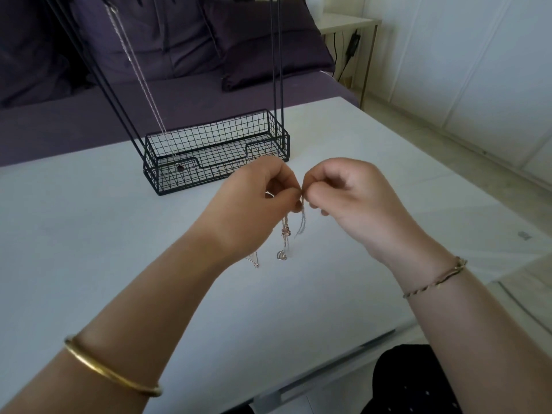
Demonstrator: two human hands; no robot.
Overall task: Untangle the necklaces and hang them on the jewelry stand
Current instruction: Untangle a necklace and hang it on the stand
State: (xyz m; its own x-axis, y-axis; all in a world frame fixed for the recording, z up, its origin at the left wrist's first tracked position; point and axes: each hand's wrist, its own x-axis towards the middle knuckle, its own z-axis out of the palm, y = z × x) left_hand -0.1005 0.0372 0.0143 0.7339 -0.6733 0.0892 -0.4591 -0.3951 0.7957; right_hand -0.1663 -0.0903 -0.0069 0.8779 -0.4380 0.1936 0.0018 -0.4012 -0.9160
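Note:
Above the white table [89,234], my left hand [254,198] and my right hand [349,198] meet fingertip to fingertip and pinch a tangle of thin necklaces [285,231]. The chains dangle from between my fingers, with a small heart pendant [281,254] at the bottom and a loose chain end [254,261] near my left wrist. Behind my hands stands the black wire jewelry stand [215,153], with a mesh basket base and tall posts. One silver necklace [140,79] hangs on it, its dark pendant [180,167] down inside the basket.
A purple sofa [179,94] with cushions runs along the far side of the table. A small white side table [346,25] stands at the back right. The table's right edge drops to a light floor [448,156].

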